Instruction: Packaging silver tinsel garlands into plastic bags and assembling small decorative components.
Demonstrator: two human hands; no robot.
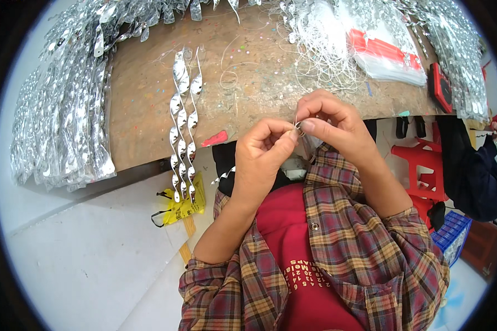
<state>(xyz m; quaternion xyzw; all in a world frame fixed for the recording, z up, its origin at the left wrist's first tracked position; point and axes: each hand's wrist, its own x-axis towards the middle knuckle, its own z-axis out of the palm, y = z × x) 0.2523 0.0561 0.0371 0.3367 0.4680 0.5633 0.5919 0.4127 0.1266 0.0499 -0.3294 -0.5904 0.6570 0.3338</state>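
Above the table's front edge, my left hand (pixel 264 151) and my right hand (pixel 337 126) meet with their fingertips almost touching. Each is closed in a pinch on a thin pale string (pixel 297 124), which makes a small loop between them. Part of the string is hidden by the fingers. To the left, a few silver twisted strips (pixel 183 118) lie side by side, their lower ends jutting past the table edge. The end of another shiny twisted strip (pixel 224 175) shows beside my left forearm.
Silver twisted strips (pixel 66 121) hang thickly off the brown table (pixel 143 94) at left. Tangled white strings (pixel 328 60) and clear bags with a red band (pixel 381 52) lie far right, near a red-and-black box (pixel 440 88). Below are a red stool (pixel 425 165) and yellow bag (pixel 190 201).
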